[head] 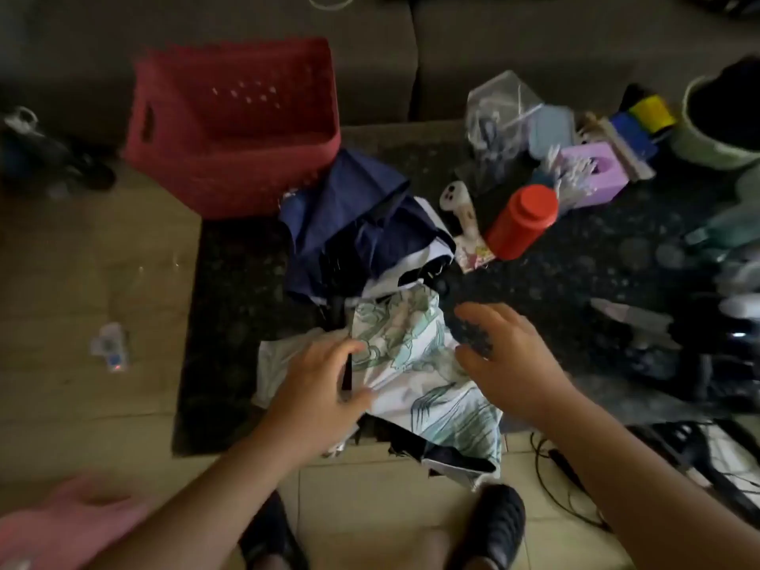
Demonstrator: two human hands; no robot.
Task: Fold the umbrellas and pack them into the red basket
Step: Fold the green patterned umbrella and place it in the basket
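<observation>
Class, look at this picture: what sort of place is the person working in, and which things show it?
Probably a living room at home: a sofa stands behind a low dark table cluttered with household things, and the floor is tiled.

Dim indoor view, softened throughout by motion blur.

No strong light source is seen; the far sofa (370,43) and the dark desk (230,322) are sunk in shadow, while the near floor tiles (82,281) are lit a little more brightly. The right hand (506,355) and the objects at the far right edge are smeared by blur, and a pink shape (70,524) at the near left corner is left wholly out of focus. Edges are bowed by wide-angle distortion.
</observation>
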